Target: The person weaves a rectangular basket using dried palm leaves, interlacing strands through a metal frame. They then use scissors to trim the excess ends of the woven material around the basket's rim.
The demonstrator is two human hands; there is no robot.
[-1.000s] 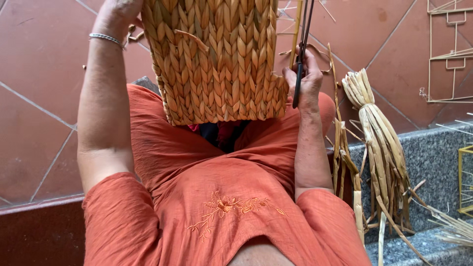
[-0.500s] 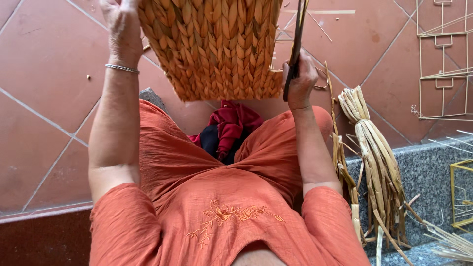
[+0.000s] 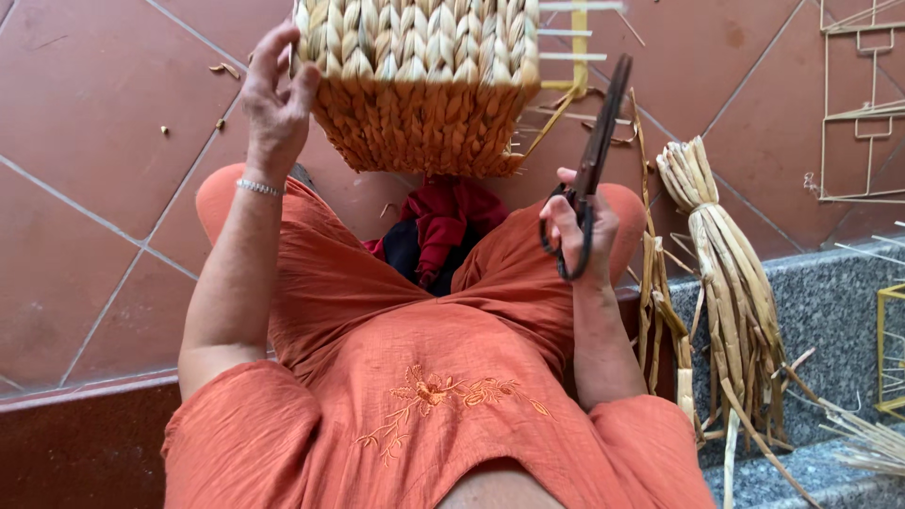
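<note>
Grip, head view: left hand (image 3: pixel 275 99) clasps the left edge of the woven basket (image 3: pixel 419 85), fingers curled on the rim; right hand (image 3: pixel 577 231) is closed through the loops of the dark scissors (image 3: pixel 589 170), blades together and pointing up.
Basket position: raised over the knees, above the tiled floor (image 3: pixel 85 188).
Risk, slip: a one-sided hold could likely let the basket tilt or drop.
Risk, blades: points near the weave might snag strands; the reed bundle (image 3: pixel 721 273) lies just beside the right arm.
</note>
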